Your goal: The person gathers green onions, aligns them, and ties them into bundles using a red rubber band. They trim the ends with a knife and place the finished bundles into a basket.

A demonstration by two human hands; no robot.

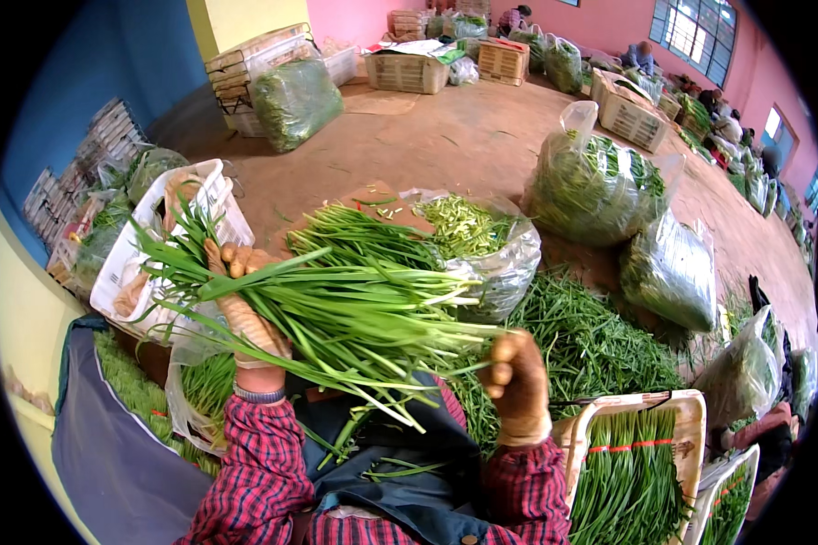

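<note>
My left hand [249, 300], in a stained, tan rubber glove, grips a thick bunch of long, flat-leaved green stalks [354, 306] that look like garlic chives. The pale cut ends point right and the leaf tips fan out to the left. To the right of the pale ends is my right hand [518, 381], gloved too and a little blurred. Its fingers are curled, and a thin green stalk runs from the bunch to its fingertips. Under the bunch, loose stalks lie across a dark apron [395, 470] on my lap.
Beyond the bunch lie a pile of stalks [368, 235] and a plastic bag of short cut ends [463, 221]. Loose leaves [586, 334] cover the floor at right, near a crate of banded bundles [630, 463]. A white crate [157, 252] stands left. Filled bags [593, 184] and distant people are beyond.
</note>
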